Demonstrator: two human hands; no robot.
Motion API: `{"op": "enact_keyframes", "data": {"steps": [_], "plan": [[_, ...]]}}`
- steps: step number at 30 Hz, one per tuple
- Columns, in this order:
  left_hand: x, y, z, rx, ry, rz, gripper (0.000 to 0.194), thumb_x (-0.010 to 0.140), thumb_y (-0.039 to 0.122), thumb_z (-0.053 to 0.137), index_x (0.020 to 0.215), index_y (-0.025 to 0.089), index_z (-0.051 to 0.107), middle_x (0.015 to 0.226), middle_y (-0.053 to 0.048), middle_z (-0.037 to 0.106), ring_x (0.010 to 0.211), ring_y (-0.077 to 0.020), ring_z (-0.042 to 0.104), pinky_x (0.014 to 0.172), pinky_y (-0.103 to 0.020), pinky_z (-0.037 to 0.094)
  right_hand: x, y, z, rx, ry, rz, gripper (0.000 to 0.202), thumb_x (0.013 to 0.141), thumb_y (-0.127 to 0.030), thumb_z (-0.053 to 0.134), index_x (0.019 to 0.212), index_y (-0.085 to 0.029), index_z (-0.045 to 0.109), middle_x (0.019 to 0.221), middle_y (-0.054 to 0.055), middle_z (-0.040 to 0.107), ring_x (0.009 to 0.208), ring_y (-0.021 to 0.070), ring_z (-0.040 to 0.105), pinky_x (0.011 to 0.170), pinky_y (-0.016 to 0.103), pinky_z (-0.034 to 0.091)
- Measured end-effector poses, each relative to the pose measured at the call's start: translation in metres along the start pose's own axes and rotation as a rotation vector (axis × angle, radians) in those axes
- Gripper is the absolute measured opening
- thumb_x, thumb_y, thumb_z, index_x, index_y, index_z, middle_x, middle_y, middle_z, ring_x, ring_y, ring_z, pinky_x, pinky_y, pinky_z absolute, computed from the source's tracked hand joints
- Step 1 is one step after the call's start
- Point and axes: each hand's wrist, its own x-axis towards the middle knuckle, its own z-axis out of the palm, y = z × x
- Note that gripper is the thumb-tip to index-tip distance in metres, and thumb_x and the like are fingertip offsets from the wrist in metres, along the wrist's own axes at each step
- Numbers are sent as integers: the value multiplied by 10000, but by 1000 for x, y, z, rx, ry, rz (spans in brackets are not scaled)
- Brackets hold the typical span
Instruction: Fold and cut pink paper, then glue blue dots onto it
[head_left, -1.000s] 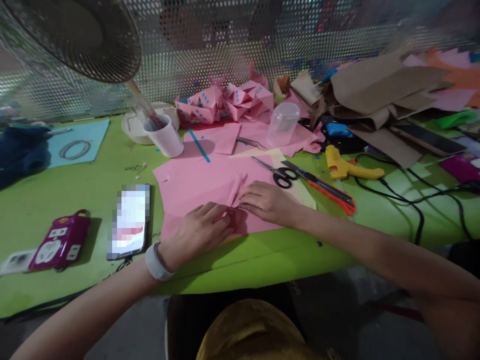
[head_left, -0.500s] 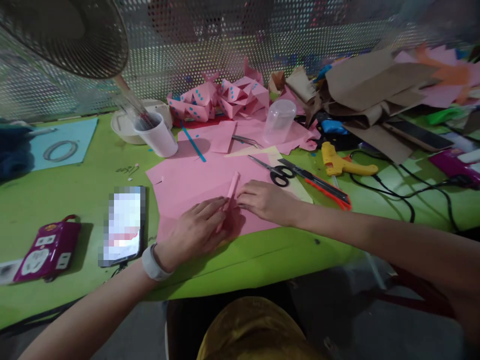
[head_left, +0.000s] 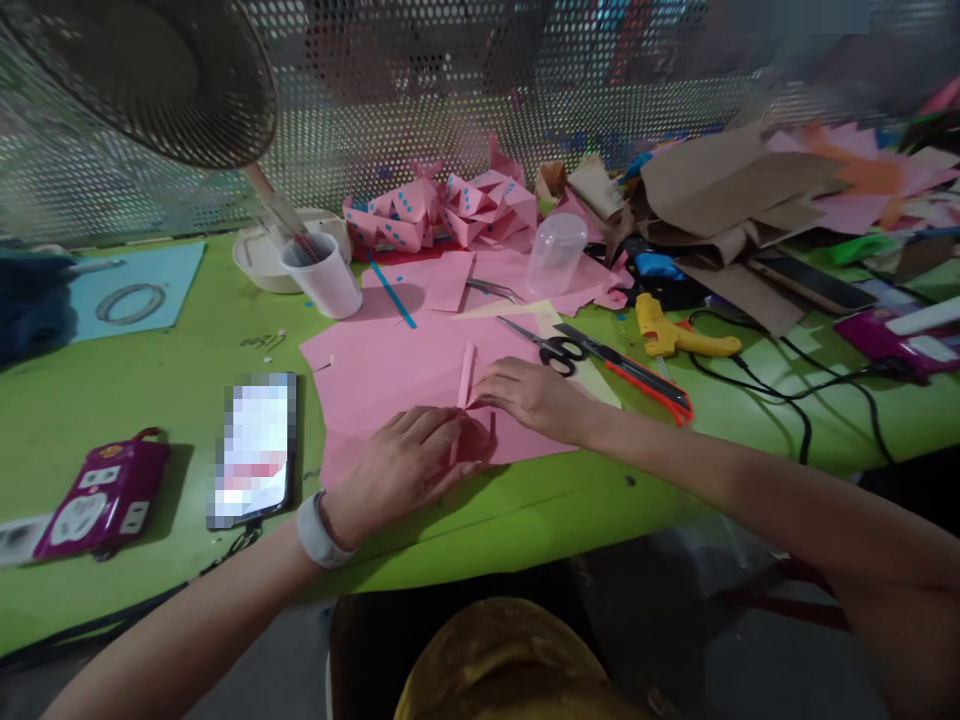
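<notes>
A narrow folded strip of pink paper point(head_left: 466, 372) points away from me, over a large pink sheet point(head_left: 379, 370). My left hand point(head_left: 405, 455) grips its near part from the left, fingers bent and the thumb low near the sheet's front edge. From the other side my right hand point(head_left: 525, 400) pinches the strip's right edge with closed fingertips. The strip's near end is partly hidden by my left fingers. Just beyond my right hand lie black-handled scissors point(head_left: 555, 352) and an orange utility knife point(head_left: 645, 385), partly on a pale yellow sheet point(head_left: 592, 390).
A phone point(head_left: 259, 450) and a purple box-shaped device point(head_left: 105, 495) lie left. Behind stand a white cup point(head_left: 322, 275), a fan point(head_left: 150, 70), folded pink paper shapes point(head_left: 405, 215) and a clear plastic cup point(head_left: 557, 255). A yellow glue gun point(head_left: 686, 335) with black cords lies right.
The view has shifted slightly. My right fingertips have come closer to my left ones, onto the strip's edge. The strip stands a little more upright in the picture.
</notes>
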Motion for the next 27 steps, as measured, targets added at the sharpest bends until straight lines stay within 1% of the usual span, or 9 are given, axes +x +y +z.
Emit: {"op": "enact_keyframes", "data": {"steps": [2,5,9,13,16,18,20,23,27], "plan": [[0,2,0,4,15,14,404,974,432,415,1211,134,549,1117,-149,665,987,-260,636,810,-412,554,-5,3,2,57,5,3,174,956,-132,489,1027,-152,646,1041,90,659,1000,196,601,867,341,508],[1,4,0,21,22,40,398,975,404,430,1244,127,525,1082,-143,674,953,-251,644,784,-396,552,-11,7,6,93,12,-46,182,966,-160,480,1040,-142,646,1086,108,659,1031,197,601,896,354,518],[2,2,5,108,11,86,400,973,392,435,1273,138,512,1060,-137,670,922,-256,641,750,-398,543,-14,11,8,110,17,-76,208,975,-174,461,1064,-148,648,1104,112,665,1045,197,607,893,366,536],[2,1,11,143,9,66,310,959,387,470,1160,182,586,1100,-127,652,958,-255,626,802,-413,527,-14,13,8,128,29,-75,198,973,-186,473,1055,-153,651,1099,104,672,1033,194,617,880,363,548],[2,1,11,129,23,52,258,946,358,493,1075,174,619,1157,-139,633,994,-271,612,819,-428,524,-14,14,9,120,41,-90,198,968,-161,474,1060,-138,648,1098,114,674,1022,196,617,876,368,553],[4,1,8,121,33,52,262,935,364,504,1063,170,625,1184,-152,621,1022,-290,601,831,-450,522,-15,14,9,109,38,-95,211,966,-134,463,1070,-143,646,1109,114,672,1026,194,616,882,372,553],[6,1,5,109,34,43,293,917,408,525,1070,178,624,1197,-154,615,1039,-301,595,845,-466,521,-15,15,9,94,40,-102,223,965,-122,454,1078,-150,645,1121,114,669,1032,192,616,886,375,555],[8,1,2,81,34,29,331,901,446,541,1060,165,612,1168,-154,628,1013,-293,610,831,-451,536,-16,15,9,57,45,-127,242,966,-115,436,1091,-146,641,1126,118,670,1034,193,620,881,377,562],[11,2,1,41,30,55,314,900,393,554,1055,122,588,1121,-171,651,997,-296,627,804,-442,558,-16,16,10,-8,44,-172,261,956,-78,413,1085,-118,637,1117,132,673,1037,203,619,875,376,565]]}}
